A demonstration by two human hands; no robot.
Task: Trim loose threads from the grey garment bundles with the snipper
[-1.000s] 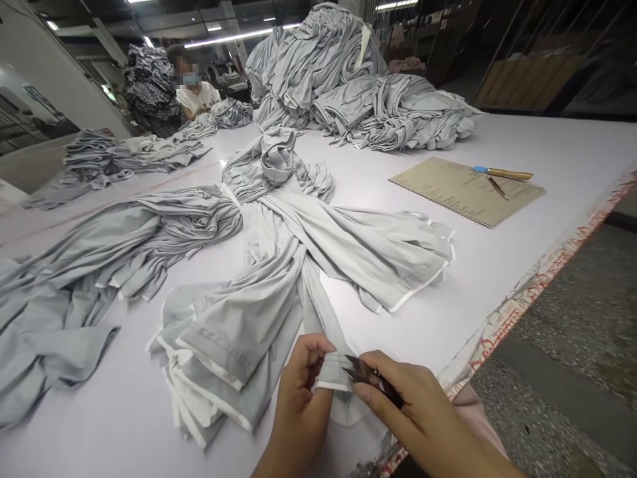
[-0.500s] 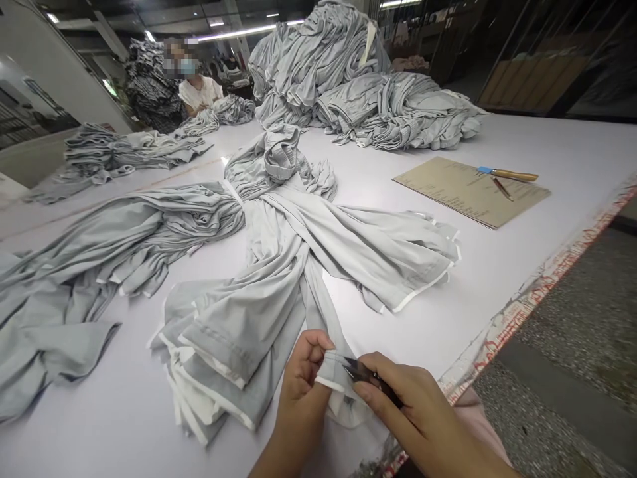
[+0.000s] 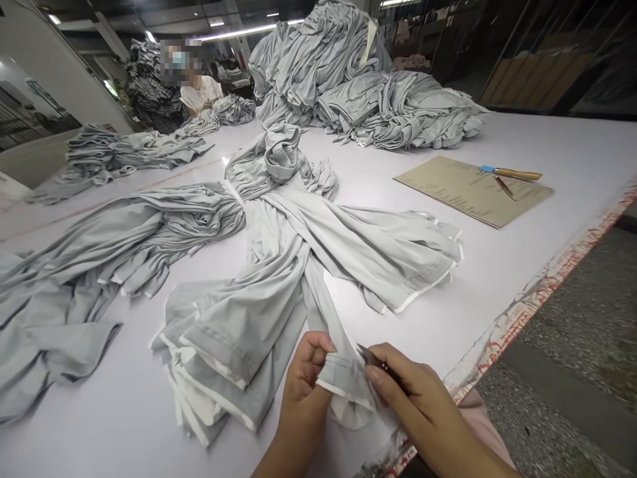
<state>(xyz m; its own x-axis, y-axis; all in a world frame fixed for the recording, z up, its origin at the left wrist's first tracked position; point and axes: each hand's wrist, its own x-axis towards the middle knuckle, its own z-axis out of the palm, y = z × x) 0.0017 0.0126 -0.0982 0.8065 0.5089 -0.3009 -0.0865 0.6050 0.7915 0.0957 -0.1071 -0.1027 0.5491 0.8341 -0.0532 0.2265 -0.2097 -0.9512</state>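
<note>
Lower centre: left fingers (image 3: pixel 314 340) pinch a grey hem (image 3: pixel 343 374); right fingers (image 3: pixel 387 384) grip snips (image 3: pixel 369 356), which, slipping, could nick it.

Garments (image 3: pixel 298 232) before you, a heap (image 3: pixel 323 60) behind

At the near edge of the table (image 3: pixel 572 149), your left hand (image 3: pixel 306 385) holds a hem (image 3: pixel 343 378); just right of it, your right hand (image 3: pixel 415 398) holds snips (image 3: pixel 372 359). The hem's strip runs back into the garments, which fan toward you on both sides. Left of them lies a second bundle (image 3: pixel 124 222). The heap sits at the far middle. On your right, nearer than the heap, lies a board (image 3: pixel 448 192), one tool (image 3: pixel 517 174) along its far edge, another (image 3: pixel 505 187) on top. Far left are a smaller pile (image 3: pixel 92 153) and a co-worker (image 3: pixel 200 94), a stack (image 3: pixel 149 86) behind. The floor (image 3: pixel 562 392) is beyond the right edge.
</note>
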